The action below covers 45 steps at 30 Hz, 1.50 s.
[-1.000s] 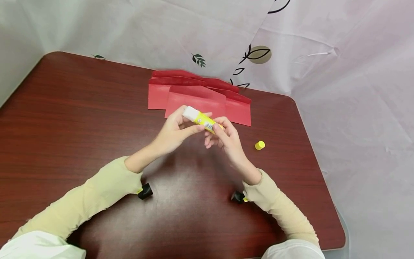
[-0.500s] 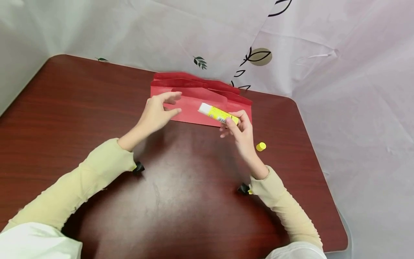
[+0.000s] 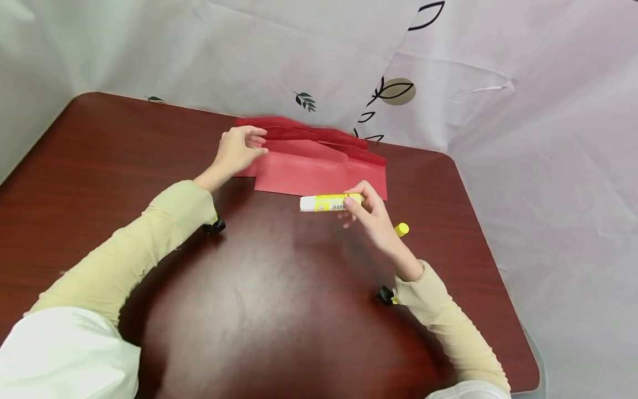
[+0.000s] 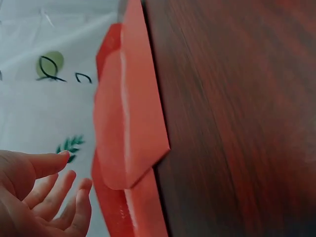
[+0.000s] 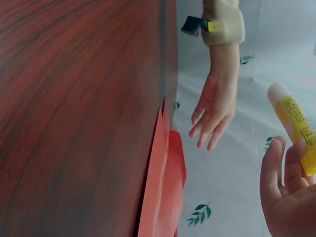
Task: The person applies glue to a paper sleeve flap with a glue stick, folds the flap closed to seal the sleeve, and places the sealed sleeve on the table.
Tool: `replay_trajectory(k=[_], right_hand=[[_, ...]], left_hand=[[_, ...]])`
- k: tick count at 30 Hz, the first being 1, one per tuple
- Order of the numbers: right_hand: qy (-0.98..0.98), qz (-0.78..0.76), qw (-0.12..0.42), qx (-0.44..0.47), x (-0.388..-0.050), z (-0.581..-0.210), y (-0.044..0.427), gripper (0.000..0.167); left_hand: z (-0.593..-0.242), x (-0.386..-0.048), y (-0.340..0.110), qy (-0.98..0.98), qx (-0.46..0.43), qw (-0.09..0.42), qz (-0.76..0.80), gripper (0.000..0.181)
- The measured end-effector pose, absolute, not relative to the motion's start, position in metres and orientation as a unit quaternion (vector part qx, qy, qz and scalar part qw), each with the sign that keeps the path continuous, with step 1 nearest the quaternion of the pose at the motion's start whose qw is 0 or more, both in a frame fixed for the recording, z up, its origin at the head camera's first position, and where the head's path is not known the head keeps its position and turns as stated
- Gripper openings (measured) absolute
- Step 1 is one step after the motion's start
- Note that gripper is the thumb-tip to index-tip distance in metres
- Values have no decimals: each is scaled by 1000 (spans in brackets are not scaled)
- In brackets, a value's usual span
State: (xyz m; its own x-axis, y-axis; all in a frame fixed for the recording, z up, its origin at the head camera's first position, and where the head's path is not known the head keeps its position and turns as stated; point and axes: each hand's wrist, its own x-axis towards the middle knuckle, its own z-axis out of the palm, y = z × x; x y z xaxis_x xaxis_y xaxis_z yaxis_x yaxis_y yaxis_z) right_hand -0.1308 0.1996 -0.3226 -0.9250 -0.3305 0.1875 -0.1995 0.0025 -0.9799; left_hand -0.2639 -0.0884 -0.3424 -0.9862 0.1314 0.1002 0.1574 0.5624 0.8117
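Note:
A yellow glue stick (image 3: 331, 203) with a white end is pinched in my right hand (image 3: 371, 216), held above the table in the head view. The right wrist view shows the same glue stick (image 5: 295, 120) between thumb and fingers. My left hand (image 3: 236, 149) hovers by the left end of the red envelopes (image 3: 301, 172), its fingers loosely bent and nothing between them. In the left wrist view a gap separates that hand (image 4: 49, 195) from the front envelope (image 4: 131, 118). Several envelopes overlap, their flaps raised.
A small yellow cap (image 3: 401, 229) stands on the brown table (image 3: 259, 310), right behind my right hand. A white curtain (image 3: 224, 55) with leaf prints hangs along the table's far edge.
Both hands were on the glue stick; my left hand has let go and moved left and away toward the envelopes. My right hand has carried the glue stick right and levelled it.

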Motion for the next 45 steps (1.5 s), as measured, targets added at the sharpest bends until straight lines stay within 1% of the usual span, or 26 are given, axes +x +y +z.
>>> replay_trajectory(k=[6,10,15,18,21,25,28,32,35,39,45], right_hand=[[718,-661,88,-200,-125,-326,202,12],[724,-648,112,-211,-120,-326,200,19],[729,-638,122,-216,-113,-324,198,29],[733,-632,124,-219,-111,-324,198,30],[736,-630,121,-216,-111,-325,198,34],[735,-632,120,-213,-109,-325,197,43],[734,-634,117,-214,-109,-326,196,42],[731,-639,104,-215,-111,-328,196,31],[730,-642,93,-217,-113,-329,197,32],[730,-643,79,-218,-115,-331,199,38],[732,-648,64,-203,-117,-331,204,37]], left_hand=[[-351,-282,-88,-900,-48,-23,-432,49],[-356,-290,-89,-914,-37,-41,-402,48],[-364,-294,-90,-917,-24,-37,-396,40],[-369,-296,-91,-916,-19,-32,-401,35],[-373,-297,-92,-914,-16,-31,-405,32],[-378,-297,-94,-913,-9,-34,-406,31],[-378,-297,-95,-912,-11,-35,-408,31],[-376,-298,-93,-907,-18,-31,-419,31],[-374,-299,-94,-898,-19,-30,-438,31],[-368,-296,-96,-883,-21,-42,-467,30],[-363,-286,-98,-862,-19,-66,-503,30]])
